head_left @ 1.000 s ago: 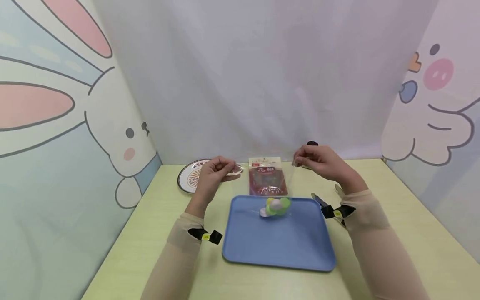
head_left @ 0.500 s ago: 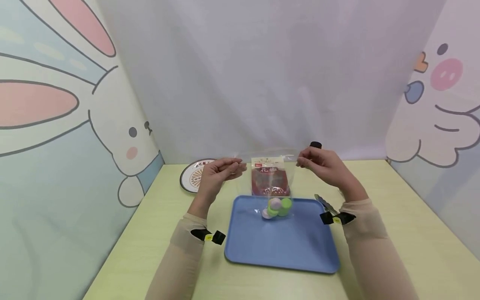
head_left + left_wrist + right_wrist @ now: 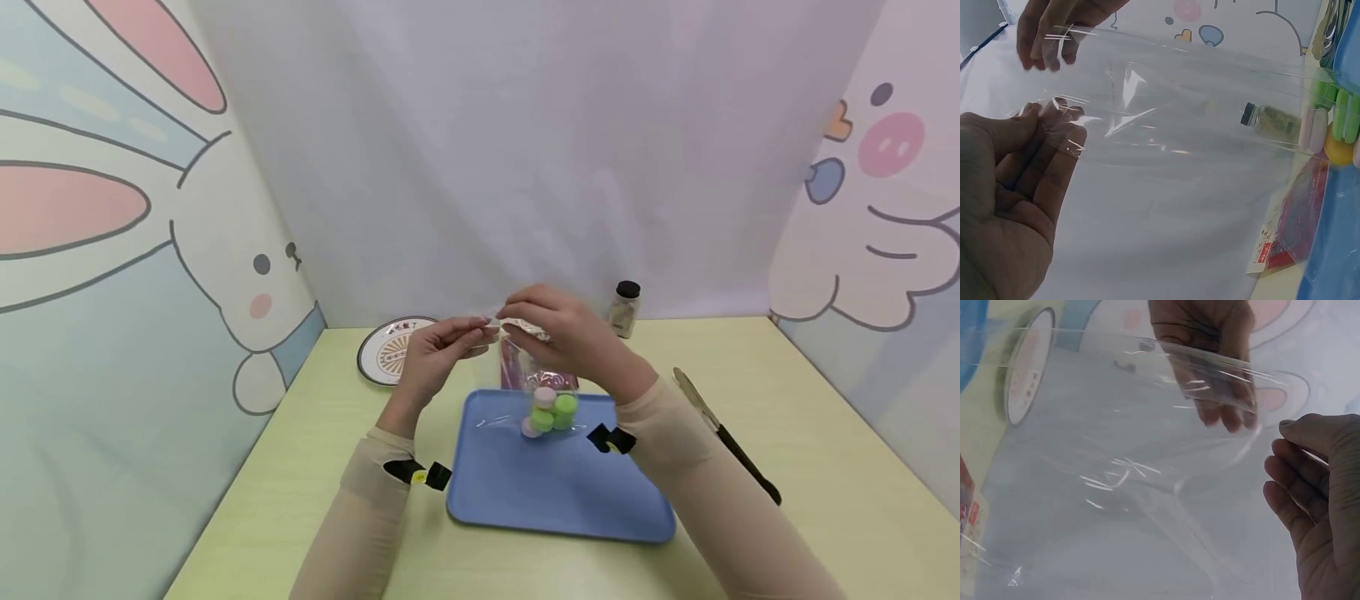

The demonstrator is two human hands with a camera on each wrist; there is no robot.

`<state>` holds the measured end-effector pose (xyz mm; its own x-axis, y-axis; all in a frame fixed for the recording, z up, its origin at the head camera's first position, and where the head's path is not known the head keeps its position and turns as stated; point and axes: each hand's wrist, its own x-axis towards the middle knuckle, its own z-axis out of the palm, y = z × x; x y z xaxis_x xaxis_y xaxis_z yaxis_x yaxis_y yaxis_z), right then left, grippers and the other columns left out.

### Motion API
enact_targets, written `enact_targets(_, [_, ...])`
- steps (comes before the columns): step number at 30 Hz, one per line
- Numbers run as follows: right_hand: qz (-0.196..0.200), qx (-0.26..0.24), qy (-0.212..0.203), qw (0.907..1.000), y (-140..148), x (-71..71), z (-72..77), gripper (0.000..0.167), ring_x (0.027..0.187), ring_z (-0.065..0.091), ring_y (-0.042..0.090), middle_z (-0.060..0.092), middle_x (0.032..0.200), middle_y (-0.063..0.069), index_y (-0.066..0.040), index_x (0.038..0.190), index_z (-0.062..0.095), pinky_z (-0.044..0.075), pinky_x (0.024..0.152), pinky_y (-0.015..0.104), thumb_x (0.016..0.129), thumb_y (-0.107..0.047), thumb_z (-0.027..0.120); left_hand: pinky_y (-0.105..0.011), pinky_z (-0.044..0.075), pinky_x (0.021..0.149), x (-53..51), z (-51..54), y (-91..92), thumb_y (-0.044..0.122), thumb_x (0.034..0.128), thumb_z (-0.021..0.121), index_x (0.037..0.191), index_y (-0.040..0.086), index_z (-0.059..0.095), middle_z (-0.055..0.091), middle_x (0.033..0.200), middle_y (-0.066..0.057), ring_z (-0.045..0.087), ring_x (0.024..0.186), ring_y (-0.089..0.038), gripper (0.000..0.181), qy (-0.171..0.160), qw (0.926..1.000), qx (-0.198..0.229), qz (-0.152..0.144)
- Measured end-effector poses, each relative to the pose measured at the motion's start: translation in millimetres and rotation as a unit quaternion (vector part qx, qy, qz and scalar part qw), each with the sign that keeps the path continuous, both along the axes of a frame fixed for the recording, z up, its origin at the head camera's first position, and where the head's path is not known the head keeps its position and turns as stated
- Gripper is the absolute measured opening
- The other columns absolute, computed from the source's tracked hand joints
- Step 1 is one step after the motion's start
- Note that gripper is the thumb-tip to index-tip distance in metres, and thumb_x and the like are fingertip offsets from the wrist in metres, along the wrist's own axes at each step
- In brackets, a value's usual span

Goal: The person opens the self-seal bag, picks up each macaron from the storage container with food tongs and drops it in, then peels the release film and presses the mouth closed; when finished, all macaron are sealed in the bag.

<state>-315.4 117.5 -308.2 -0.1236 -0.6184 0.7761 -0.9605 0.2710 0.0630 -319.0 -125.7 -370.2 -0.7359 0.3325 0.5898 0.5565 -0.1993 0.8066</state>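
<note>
A clear plastic bag (image 3: 1166,106) hangs above the blue tray (image 3: 562,492), its lower end over the tray's far part. Pink, green and yellow macaron-like rounds (image 3: 553,410) lie in its lower end. My left hand (image 3: 442,350) pinches the bag's top edge between thumb and fingers, as the left wrist view also shows. My right hand (image 3: 566,337) is close beside it at the bag's mouth. In the right wrist view its thumb and fingers are loosely bent, a little apart, with the bag's edge just beyond the tips.
Behind the bag lies a red spice packet (image 3: 513,367), partly hidden. A patterned plate (image 3: 378,354) rests at the back left. At the back right stands a black-capped jar (image 3: 623,312). Metal tongs with black handles (image 3: 723,433) lie right of the tray.
My right hand has left the bag's right top corner and moved left, up to my left hand. The left hand has stayed at its edge. Jar and tongs have come into fuller view.
</note>
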Motion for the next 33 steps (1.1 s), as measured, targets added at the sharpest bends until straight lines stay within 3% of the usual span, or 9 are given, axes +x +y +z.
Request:
enact_targets(3, [-0.006,0.020,0.004,0.9998,-16,-3.9,2.0,0.024,0.102,0.064,0.021,0.067,0.109,0.008,-0.002,0.110,0.072,0.058,0.083,0.031,0.087,-0.005,0.078,-0.043,0.060,0.086,0.7,1.3,0.6,-0.001,0.0974,0.063,0.120,-0.014,0.064,0.075,0.111,-0.010,0.073,0.101,-0.022,0.026,0.013,0.9999,0.002,-0.005])
enact_targets(9, [-0.004,0.010,0.018,0.9998,-24,-11.4,2.5,0.022,0.098,0.064,0.018,0.068,0.105,0.007,-0.003,0.107,0.073,0.058,0.081,0.029,0.086,-0.007,0.079,-0.042,0.060,0.085,0.6,2.2,1.4,-0.005,0.0966,0.062,0.119,-0.016,0.063,0.075,0.109,-0.001,0.073,0.098,-0.018,0.025,0.031,0.9995,-0.005,0.007])
enact_targets(15, [0.000,0.018,0.025,0.9995,-26,-14.8,4.3,0.018,0.095,0.064,0.018,0.069,0.102,0.007,-0.003,0.103,0.074,0.057,0.080,0.027,0.086,-0.007,0.079,-0.041,0.061,0.082,0.4,6.0,2.3,-0.009,0.0937,0.064,0.113,-0.017,0.065,0.074,0.107,-0.017,0.074,0.094,-0.017,0.021,0.069,0.9969,-0.019,0.033])
enact_targets(18, [-0.004,0.024,0.032,0.9992,-27,-15.2,5.9,0.019,0.094,0.065,0.018,0.069,0.101,0.006,-0.003,0.102,0.075,0.058,0.079,0.026,0.085,-0.008,0.080,-0.040,0.061,0.082,-0.1,7.6,2.6,-0.013,0.0918,0.064,0.112,-0.015,0.067,0.072,0.106,-0.026,0.074,0.094,-0.019,0.021,0.097,0.9933,-0.038,0.049])
enact_targets(22, [-0.008,0.028,0.047,0.9985,-28,-14.4,6.4,0.015,0.091,0.066,0.017,0.070,0.098,0.006,-0.003,0.099,0.075,0.059,0.076,0.026,0.084,-0.007,0.080,-0.034,0.062,0.080,1.8,9.5,2.3,-0.014,0.0901,0.065,0.111,-0.009,0.071,0.073,0.104,-0.023,0.075,0.092,-0.024,0.023,0.132,0.9841,-0.082,0.086])
enact_targets(27, [-0.010,0.028,0.068,0.9972,-28,-14.0,7.8,0.010,0.088,0.066,0.017,0.070,0.094,0.005,-0.003,0.095,0.075,0.059,0.073,0.025,0.085,-0.003,0.077,-0.029,0.062,0.074,15.0,22.7,5.1,-0.012,0.0905,0.066,0.111,-0.008,0.072,0.074,0.101,-0.021,0.074,0.082,-0.035,0.022,0.167,0.9703,-0.126,0.122])
enact_targets(31, [-0.009,0.018,0.070,0.9974,-28,-14.9,7.5,0.012,0.085,0.066,0.016,0.069,0.093,0.005,-0.003,0.093,0.072,0.058,0.070,0.024,0.083,-0.001,0.077,-0.029,0.062,0.074,25.6,32.9,7.4,-0.014,0.0900,0.065,0.111,-0.011,0.071,0.074,0.100,-0.023,0.074,0.082,-0.032,0.022,0.173,0.9688,-0.129,0.122])
enact_targets(33, [-0.009,0.012,0.064,0.9978,-28,-15.3,7.1,0.014,0.083,0.065,0.016,0.068,0.092,0.005,-0.003,0.093,0.071,0.057,0.068,0.024,0.081,0.001,0.077,-0.030,0.062,0.075,24.2,31.5,7.1,-0.015,0.0894,0.065,0.111,-0.012,0.070,0.073,0.101,-0.024,0.074,0.083,-0.033,0.022,0.168,0.9703,-0.126,0.121])
